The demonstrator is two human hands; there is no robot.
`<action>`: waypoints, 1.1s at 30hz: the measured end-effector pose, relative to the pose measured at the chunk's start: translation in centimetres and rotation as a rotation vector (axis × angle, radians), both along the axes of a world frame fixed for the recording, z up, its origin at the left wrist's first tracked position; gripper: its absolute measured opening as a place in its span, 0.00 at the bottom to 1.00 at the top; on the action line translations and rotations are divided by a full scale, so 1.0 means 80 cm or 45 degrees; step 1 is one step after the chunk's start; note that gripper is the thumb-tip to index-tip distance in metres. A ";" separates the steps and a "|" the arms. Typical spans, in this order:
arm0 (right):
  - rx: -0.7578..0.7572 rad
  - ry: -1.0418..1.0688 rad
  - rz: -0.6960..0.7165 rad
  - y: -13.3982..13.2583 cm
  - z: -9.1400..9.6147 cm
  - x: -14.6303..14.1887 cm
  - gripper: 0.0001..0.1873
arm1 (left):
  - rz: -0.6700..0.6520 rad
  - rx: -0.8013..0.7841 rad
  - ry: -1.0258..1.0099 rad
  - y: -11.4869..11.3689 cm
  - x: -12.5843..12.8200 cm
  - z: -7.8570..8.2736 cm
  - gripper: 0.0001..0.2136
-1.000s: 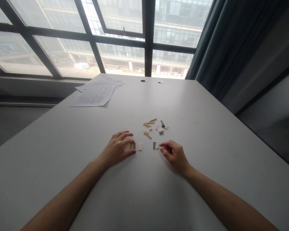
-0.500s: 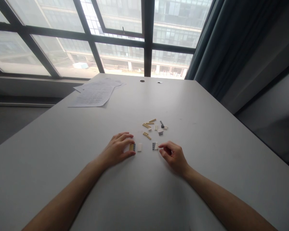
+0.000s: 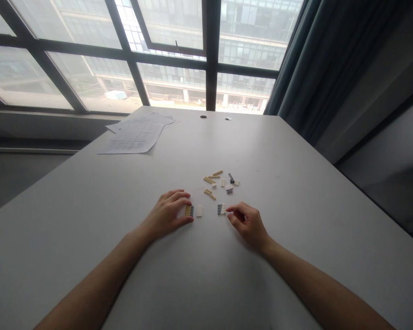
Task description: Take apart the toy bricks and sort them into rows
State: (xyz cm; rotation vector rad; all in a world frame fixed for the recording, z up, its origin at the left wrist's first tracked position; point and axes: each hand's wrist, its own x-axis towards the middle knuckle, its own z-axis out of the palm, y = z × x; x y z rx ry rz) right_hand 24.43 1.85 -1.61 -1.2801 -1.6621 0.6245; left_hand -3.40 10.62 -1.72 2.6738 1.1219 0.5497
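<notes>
My left hand [image 3: 170,211] rests on the table, its thumb and index finger at the two ends of a tan and grey building-brick piece [image 3: 189,211]. The palm covers none of that piece's studs. Just right of it lies a smooth white tile [image 3: 199,211], which neither hand touches. Further right is a grey and white studded piece [image 3: 221,209]. Close beside its right edge is my right hand [image 3: 246,222], fingers curled, with a small gap between index finger and thumb and nothing visible in it. Whether the index fingertip touches that piece, I cannot tell.
Beyond the hands lie several loose tan bricks [image 3: 209,179], white bricks [image 3: 223,183] and dark grey bricks [image 3: 231,177]. Printed sheets [image 3: 131,137] lie at the table's far left. A window [image 3: 175,82] is behind the table [image 3: 278,183], with a dark curtain [image 3: 303,82] on the right.
</notes>
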 end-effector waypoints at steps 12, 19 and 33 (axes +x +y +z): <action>0.001 -0.003 0.002 0.000 -0.002 0.001 0.07 | -0.011 0.012 0.017 -0.001 0.000 0.000 0.16; 0.004 0.005 -0.001 -0.001 0.002 -0.001 0.07 | -0.009 0.007 0.009 0.000 -0.001 -0.001 0.17; -0.001 0.030 -0.005 -0.002 0.001 -0.001 0.07 | -0.065 0.054 0.067 0.027 0.041 0.037 0.20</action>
